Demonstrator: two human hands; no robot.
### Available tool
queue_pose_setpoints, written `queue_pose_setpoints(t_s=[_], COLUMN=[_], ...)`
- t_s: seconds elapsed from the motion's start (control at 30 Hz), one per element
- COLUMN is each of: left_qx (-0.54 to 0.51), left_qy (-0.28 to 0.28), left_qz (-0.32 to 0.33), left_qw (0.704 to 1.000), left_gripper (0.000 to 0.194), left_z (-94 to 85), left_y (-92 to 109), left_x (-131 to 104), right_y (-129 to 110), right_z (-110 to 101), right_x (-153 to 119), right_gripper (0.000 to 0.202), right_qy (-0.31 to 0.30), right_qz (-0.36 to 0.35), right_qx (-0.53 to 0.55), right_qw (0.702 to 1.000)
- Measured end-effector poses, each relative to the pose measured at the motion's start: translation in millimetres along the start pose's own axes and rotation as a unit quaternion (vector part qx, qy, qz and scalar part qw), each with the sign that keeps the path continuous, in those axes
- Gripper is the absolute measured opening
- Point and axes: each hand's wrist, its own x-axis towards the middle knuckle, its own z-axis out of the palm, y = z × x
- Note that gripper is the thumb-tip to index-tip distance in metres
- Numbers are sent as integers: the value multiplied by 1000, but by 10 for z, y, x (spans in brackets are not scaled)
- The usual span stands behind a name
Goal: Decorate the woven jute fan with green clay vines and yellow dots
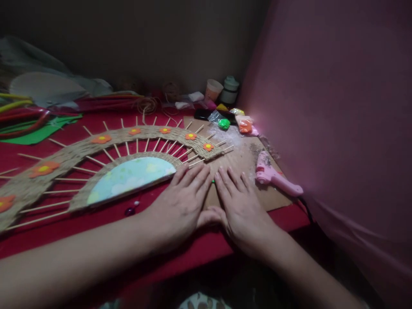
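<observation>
My left hand [185, 195] lies palm down near the front of a cardboard sheet [277, 195], its fingers stretched out. Beside it my right hand [240, 199] rests flat on the same sheet, fingers extended, and the two thumbs meet. A small green bit [213, 181] shows between the fingertips; what lies under the palms is hidden. Left of my hands spreads a half-round woven fan [119, 136] of thin sticks and twine, with orange flowers [102, 138] that have yellow centres. Its inner half circle [131, 178] is light blue patterned material, and its right end lies over the cardboard.
A pink glue gun [273, 176] lies at the cardboard's right. Bags of green clay [224, 124] and orange clay [245, 125] sit at its far edge. Behind stand a cup [213, 90] and a lidded bottle [230, 89]. Green sheets [38, 132] lie far left; a pink curtain [337, 107] hangs right.
</observation>
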Motion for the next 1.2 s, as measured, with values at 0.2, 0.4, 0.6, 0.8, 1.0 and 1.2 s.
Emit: queue_pose_setpoints(t_s=[0.2,0.4,0.6,0.8,1.0,1.2], left_qx=[12,3,-13,-3,-6,-4], left_qy=[-25,-12,0,-17,-23,-36], left_qz=[-7,10,30,-1,20,-12], left_qw=[1000,1000,999,1000,1000,999], left_gripper=[79,78,82,76,80,80], left_z=[-25,-25,-13,-6,-59,-24], left_y=[-87,-42,74,36,102,35], left_x=[54,56,-32,26,-50,14], right_y=[108,47,-33,14,2,37], right_z=[-44,-19,41,30,123,95], right_x=[99,62,-111,25,-86,18], right_gripper=[70,67,66,64,62,62], right_qy=[3,22,40,29,82,52], right_qz=[11,12,-15,-2,-50,-25], right_qx=[7,-2,-19,-22,-49,-58], right_qw=[1000,1000,999,999,994,997])
